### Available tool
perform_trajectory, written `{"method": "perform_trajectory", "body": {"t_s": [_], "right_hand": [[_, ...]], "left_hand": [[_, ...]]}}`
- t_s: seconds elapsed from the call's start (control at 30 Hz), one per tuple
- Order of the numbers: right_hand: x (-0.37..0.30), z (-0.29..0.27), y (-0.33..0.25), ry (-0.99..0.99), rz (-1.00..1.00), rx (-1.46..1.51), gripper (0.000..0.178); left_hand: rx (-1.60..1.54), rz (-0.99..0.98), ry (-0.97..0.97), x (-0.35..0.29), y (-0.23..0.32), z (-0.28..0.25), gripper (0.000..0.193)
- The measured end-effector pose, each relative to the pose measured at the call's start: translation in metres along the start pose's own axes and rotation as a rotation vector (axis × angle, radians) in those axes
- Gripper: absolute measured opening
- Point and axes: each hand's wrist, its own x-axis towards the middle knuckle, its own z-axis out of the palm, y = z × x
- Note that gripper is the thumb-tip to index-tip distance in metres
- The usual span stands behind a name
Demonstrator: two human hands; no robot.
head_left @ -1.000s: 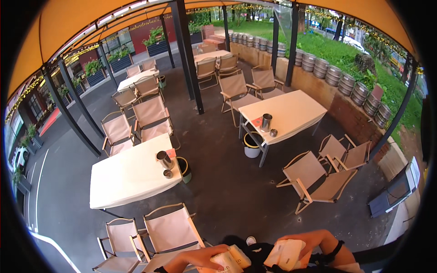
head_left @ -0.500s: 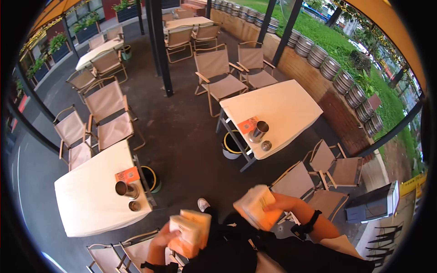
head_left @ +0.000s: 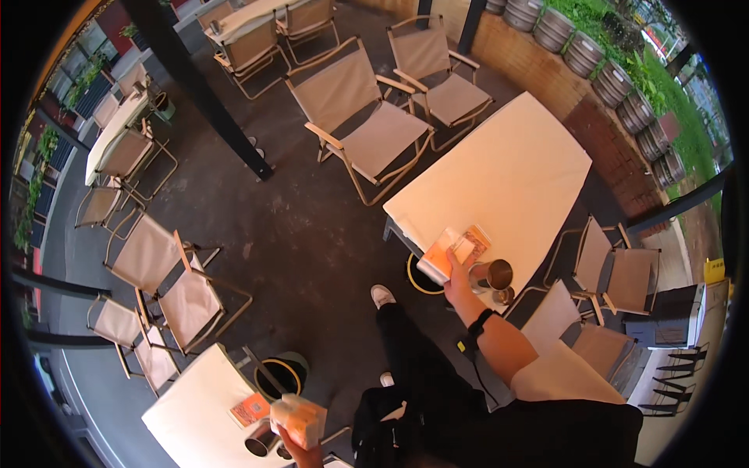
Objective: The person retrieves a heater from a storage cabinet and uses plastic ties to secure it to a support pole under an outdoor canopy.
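Observation:
My right hand [head_left: 459, 282] grips a white-and-orange pack of tissues [head_left: 438, 256] over the near left edge of the right-hand cloth-covered table [head_left: 499, 171]. Beside that pack are an orange card [head_left: 478, 236], a tall metal cup [head_left: 495, 274] and a small round metal dish [head_left: 503, 296]. Low on the left, my left hand [head_left: 303, 452] holds a similar pack of tissues [head_left: 300, 419] by the edge of the other table [head_left: 187, 413]. Near it lie another orange card [head_left: 250, 409] and a metal cup [head_left: 260, 441]. Whether the right pack touches the tabletop, I cannot tell.
Folding canvas chairs [head_left: 367, 117] stand around both tables. Yellow-rimmed buckets [head_left: 278, 380] sit on the dark floor beside or under the tables. A black post [head_left: 195, 86] rises at the upper left. Metal kegs [head_left: 583, 54] line a low wall at the right.
My view has come closer to the right-hand table. My right hand has carried its pack forward over that table, and my left hand has moved apart from it, toward the left table.

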Motion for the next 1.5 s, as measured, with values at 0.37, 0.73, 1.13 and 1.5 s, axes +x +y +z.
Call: {"method": "perform_trajectory", "body": {"t_s": [0.37,0.73,1.13,1.5], "right_hand": [[0.198,-0.061,0.023,0.039,0.206,-0.436,0.068],[0.174,0.059,-0.032,0.304,0.099,-1.059,0.065],[0.066,0.388,0.051,-0.669,0.112,-1.592,0.051],[-0.061,0.575,0.189,-0.884,0.168,-1.603,0.045]], "left_hand": [[-0.307,-0.267,0.558,0.041,0.017,0.010,0.077],[-0.666,0.049,0.741,0.191,0.032,-0.092,0.057],[-0.511,0.193,1.043,0.267,0.024,-0.316,0.055],[-0.231,0.192,1.450,0.269,0.086,-0.252,0.053]]}}
